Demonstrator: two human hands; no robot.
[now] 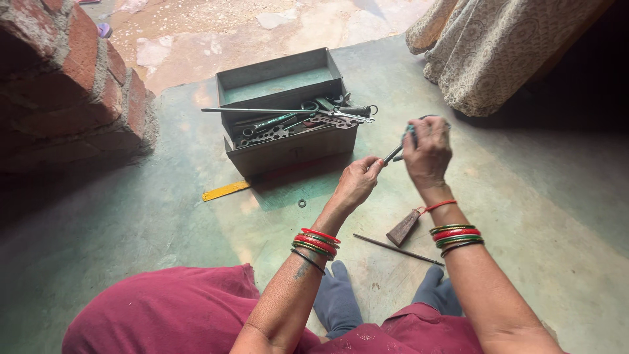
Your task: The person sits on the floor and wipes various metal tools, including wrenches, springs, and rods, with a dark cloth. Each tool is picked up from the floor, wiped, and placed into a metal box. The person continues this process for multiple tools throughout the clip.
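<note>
My right hand (pixel 427 152) is closed around the handles of a pair of pliers (pixel 401 148), held in the air above the floor. My left hand (pixel 357 182) pinches the tip of the same pliers from the left, fingers bent around the jaws. Both wrists wear red and green bangles. Just beyond my hands stands an open grey metal toolbox (pixel 288 149) filled with wrenches, scissors and other tools.
A long thin metal rod (pixel 397 250) and a hammer head (pixel 402 228) lie on the green floor under my right wrist. A yellow ruler (pixel 225 190) and a small washer (pixel 302 203) lie near the toolbox. Brick wall at left, patterned curtain at upper right.
</note>
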